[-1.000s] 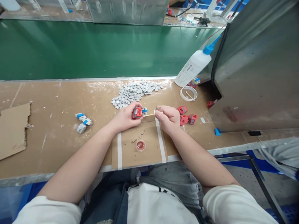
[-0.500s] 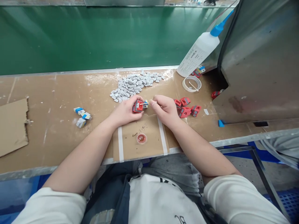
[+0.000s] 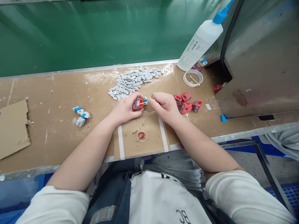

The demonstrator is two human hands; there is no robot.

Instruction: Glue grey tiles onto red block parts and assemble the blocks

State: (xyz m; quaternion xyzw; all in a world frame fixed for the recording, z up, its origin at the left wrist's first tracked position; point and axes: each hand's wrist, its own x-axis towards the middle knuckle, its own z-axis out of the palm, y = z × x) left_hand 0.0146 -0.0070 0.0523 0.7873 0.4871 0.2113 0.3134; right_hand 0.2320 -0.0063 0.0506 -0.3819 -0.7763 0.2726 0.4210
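My left hand [image 3: 125, 109] is closed around a small red block with a blue and white end [image 3: 138, 103], held just above the brown bench. My right hand [image 3: 163, 106] pinches a thin wooden stick [image 3: 145, 101] whose tip touches the red block. A small round red-filled cap [image 3: 141, 136] sits on the taped cardboard pad [image 3: 130, 143] below both hands. A heap of small grey labelled pieces [image 3: 133, 81] lies just beyond my hands.
Several red blocks [image 3: 187, 104] lie right of my right hand. Three blue and white pieces [image 3: 80, 116] lie to the left. A white squeeze bottle with a blue nozzle [image 3: 201, 40] leans at back right near a tape ring [image 3: 192, 77]. A grey metal housing [image 3: 263, 56] stands right; green belt behind.
My right hand moved left, bringing the stick's tip onto the red block. The view shifted downward a little. My left hand kept its hold.
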